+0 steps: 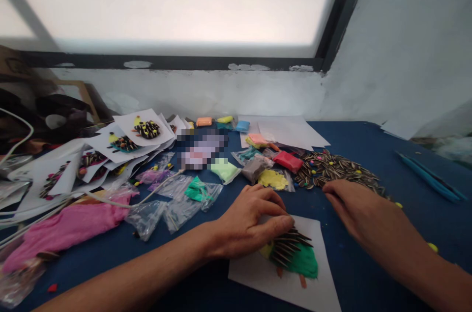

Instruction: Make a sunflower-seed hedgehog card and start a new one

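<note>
i note a green clay figure (305, 262), half bristling with slender dark seeds (283, 248), on the white paper sheet (320, 295); left hand (249, 226) curled over it, right hand (368, 216) right of the sheet, either grip indiscernible.

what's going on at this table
A person is working on a picture with bare hands. The left hand rests over a white sheet bearing a green clay shape, part covered with striped seeds, part bare. The right hand is at the near edge of a seed pile; whether it holds one is hard to tell.
</note>
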Tool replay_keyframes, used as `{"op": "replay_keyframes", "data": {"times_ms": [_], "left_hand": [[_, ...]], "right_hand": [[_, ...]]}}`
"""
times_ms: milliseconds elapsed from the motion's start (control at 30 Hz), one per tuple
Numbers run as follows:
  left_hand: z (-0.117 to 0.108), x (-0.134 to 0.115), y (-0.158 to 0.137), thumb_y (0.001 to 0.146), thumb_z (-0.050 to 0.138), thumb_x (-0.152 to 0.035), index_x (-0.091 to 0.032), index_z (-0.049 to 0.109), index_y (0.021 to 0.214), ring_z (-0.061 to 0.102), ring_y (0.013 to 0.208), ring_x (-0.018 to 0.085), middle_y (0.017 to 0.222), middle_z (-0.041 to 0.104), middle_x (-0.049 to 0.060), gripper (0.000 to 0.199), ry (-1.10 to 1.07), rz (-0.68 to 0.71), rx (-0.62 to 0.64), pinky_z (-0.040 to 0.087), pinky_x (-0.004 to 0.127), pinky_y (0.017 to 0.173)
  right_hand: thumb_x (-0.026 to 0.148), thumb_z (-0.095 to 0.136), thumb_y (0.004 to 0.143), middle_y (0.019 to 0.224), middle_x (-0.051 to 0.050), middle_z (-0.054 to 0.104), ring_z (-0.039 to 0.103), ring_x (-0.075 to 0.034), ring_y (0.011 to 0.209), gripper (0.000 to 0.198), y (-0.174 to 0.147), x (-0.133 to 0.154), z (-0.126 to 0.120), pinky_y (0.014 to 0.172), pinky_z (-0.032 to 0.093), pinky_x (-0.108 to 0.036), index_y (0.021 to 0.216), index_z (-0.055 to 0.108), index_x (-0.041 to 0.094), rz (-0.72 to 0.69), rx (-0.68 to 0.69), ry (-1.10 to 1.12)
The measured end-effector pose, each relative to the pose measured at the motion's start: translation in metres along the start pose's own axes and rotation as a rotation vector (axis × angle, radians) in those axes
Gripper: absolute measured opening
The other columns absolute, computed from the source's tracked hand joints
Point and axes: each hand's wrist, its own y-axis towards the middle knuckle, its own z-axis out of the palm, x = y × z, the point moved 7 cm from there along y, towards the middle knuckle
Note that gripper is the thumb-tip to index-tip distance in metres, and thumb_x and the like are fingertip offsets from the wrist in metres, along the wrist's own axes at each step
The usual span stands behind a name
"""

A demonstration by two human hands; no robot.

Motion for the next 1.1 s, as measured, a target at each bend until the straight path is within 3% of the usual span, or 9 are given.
{"op": "replay_keyframes", "data": {"times_ms": [167,333,433,500,633,800,1100], "left_hand": [[0.0,0.0,-0.001,0.099,0.049,-0.033,-0.018,0.074,0.099,0.055,0.102,0.019,0.104,0.065,0.005,0.03,0.002,0.012,-0.009,0.035,0.036,0.093],[0.001,0.0,-0.001,0.099,0.048,-0.035,-0.018,0.074,0.098,0.056,0.102,0.019,0.104,0.065,0.005,0.031,0.0,0.007,-0.007,0.035,0.036,0.093],[0.0,-0.001,0.0,0.099,0.048,-0.035,-0.017,0.074,0.099,0.056,0.102,0.019,0.105,0.065,0.005,0.031,-0.006,0.01,-0.013,0.035,0.037,0.093],[0.0,0.0,0.0,0.099,0.049,-0.035,-0.017,0.074,0.099,0.055,0.102,0.019,0.105,0.065,0.005,0.031,-0.006,0.005,-0.006,0.035,0.037,0.094],[0.0,0.0,-0.001,0.099,0.049,-0.036,-0.019,0.075,0.097,0.055,0.103,0.019,0.105,0.064,0.004,0.031,-0.002,-0.006,0.012,0.035,0.037,0.094],[0.001,0.0,-0.002,0.1,0.046,-0.04,-0.021,0.074,0.096,0.055,0.102,0.019,0.104,0.065,0.004,0.034,0.012,-0.006,0.016,0.035,0.038,0.095],[0.001,0.0,-0.001,0.1,0.046,-0.041,-0.022,0.074,0.096,0.055,0.101,0.02,0.104,0.065,0.005,0.034,0.034,0.017,0.008,0.035,0.039,0.095]], "right_hand": [[0.029,0.043,0.094,0.077,-0.002,0.073,0.07,-0.016,0.059,0.019,-0.015,-0.003,-0.01,0.05,0.051,-0.025,0.093,0.06,0.022,0.168,0.009,0.254],[0.028,0.052,0.087,0.081,-0.002,0.075,0.07,-0.016,0.062,0.018,-0.021,0.003,-0.013,0.051,0.053,-0.024,0.097,0.066,0.024,0.242,0.037,0.423],[0.031,0.055,0.086,0.072,0.002,0.073,0.068,-0.014,0.055,0.013,-0.023,0.007,-0.018,0.047,0.052,-0.021,0.087,0.068,0.027,0.272,0.061,0.506],[0.032,0.057,0.087,0.07,0.004,0.072,0.068,-0.013,0.056,0.014,-0.024,0.011,-0.021,0.048,0.051,-0.02,0.081,0.068,0.028,0.268,0.1,0.543],[0.033,0.057,0.09,0.077,0.004,0.072,0.069,-0.012,0.065,0.012,-0.026,0.021,-0.024,0.055,0.053,-0.017,0.087,0.067,0.029,0.255,0.145,0.629],[0.03,0.051,0.094,0.076,0.003,0.068,0.067,-0.012,0.064,0.017,-0.03,0.038,-0.028,0.053,0.052,-0.017,0.086,0.066,0.028,0.22,0.133,0.703],[0.019,0.05,0.093,0.08,0.002,0.067,0.069,-0.012,0.068,0.015,-0.036,0.054,-0.026,0.058,0.054,-0.019,0.098,0.062,0.028,0.083,0.111,0.578]]}}
